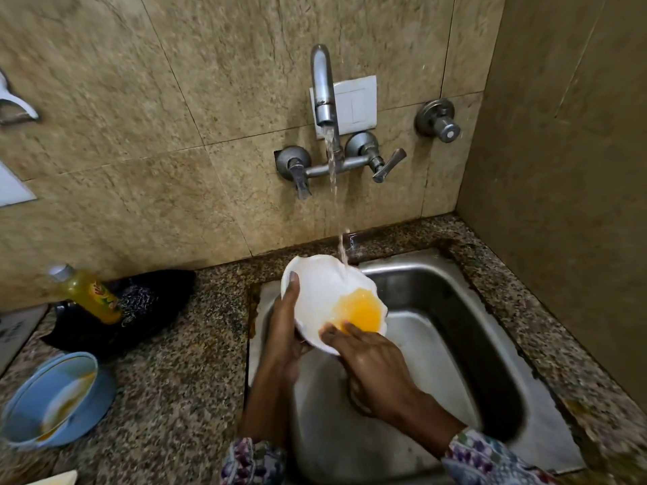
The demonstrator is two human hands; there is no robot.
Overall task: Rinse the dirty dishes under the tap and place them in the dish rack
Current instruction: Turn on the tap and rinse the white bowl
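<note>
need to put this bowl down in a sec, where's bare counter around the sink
Bare granite lies between the sink rim and the blue bowls, below the black cloth. The strip right of the sink is bare but narrow. The far-left counter is crowded by the yellow bottle.

I see a yellow soap bottle (91,296) lying against a black cloth (140,306) on the speckled granite counter (182,397), beneath a white wall switch (355,105).

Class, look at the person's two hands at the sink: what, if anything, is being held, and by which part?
The left hand holds the white bowl by its left rim, thumb on the edge. The right hand has fingertips at the near rim; no clear grip there.
</note>
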